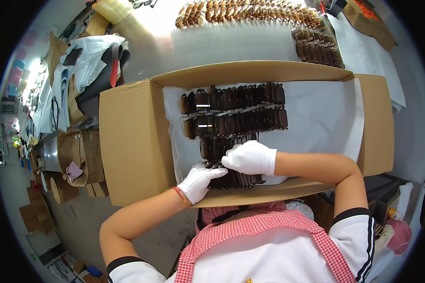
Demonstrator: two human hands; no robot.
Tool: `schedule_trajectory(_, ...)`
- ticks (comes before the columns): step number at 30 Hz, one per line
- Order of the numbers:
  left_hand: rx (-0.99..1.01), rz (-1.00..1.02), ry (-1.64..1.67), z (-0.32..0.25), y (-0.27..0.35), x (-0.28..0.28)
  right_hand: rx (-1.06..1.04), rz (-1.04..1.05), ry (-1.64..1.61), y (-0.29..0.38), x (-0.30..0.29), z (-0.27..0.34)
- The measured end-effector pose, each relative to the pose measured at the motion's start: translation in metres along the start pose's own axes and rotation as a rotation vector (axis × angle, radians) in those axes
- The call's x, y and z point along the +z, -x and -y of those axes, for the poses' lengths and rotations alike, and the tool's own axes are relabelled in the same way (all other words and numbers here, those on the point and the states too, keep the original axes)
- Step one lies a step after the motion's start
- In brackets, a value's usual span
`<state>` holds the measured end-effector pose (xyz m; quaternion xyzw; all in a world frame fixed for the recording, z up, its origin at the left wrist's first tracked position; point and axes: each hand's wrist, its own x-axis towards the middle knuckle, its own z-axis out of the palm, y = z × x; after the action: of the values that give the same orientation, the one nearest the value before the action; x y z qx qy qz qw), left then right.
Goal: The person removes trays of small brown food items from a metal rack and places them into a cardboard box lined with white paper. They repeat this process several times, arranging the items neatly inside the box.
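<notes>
An opened cardboard box (127, 148) lies before me, lined with a white sheet (318, 120). Inside it, an upper row of dark brown sunglasses (233, 122) stands packed side by side, with thin metal parts along its middle. Nearer to me is a second, shorter row of dark sunglasses (209, 148), partly hidden by my hands. My left hand (198, 182), in a white glove, pinches at the left end of this nearer row. My right hand (251, 157), also white-gloved, rests curled over the row's middle; its fingertips are hidden.
Behind the box, a metal table (212, 46) carries a long row of amber-brown sunglasses (255, 10) and a shorter row of brown ones (317, 47). At the left are white bags (92, 60) and a roll of clear tape (112, 10). A white sheet (364, 53) lies at the right.
</notes>
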<state>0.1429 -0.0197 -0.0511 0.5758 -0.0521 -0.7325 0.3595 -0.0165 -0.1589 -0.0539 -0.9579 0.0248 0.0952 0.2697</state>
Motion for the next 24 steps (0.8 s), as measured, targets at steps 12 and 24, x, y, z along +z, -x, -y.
schedule_trajectory(12, -0.218, -0.316, -0.198, 0.004, 0.023, -0.043, -0.013, -0.341, -0.063, -0.022, 0.07, 0.0)
schedule_trajectory(24, 0.144, 0.094, -0.675, -0.033, 0.061, -0.014, 0.249, -0.59, -0.035, -0.082, -0.004, -0.091)
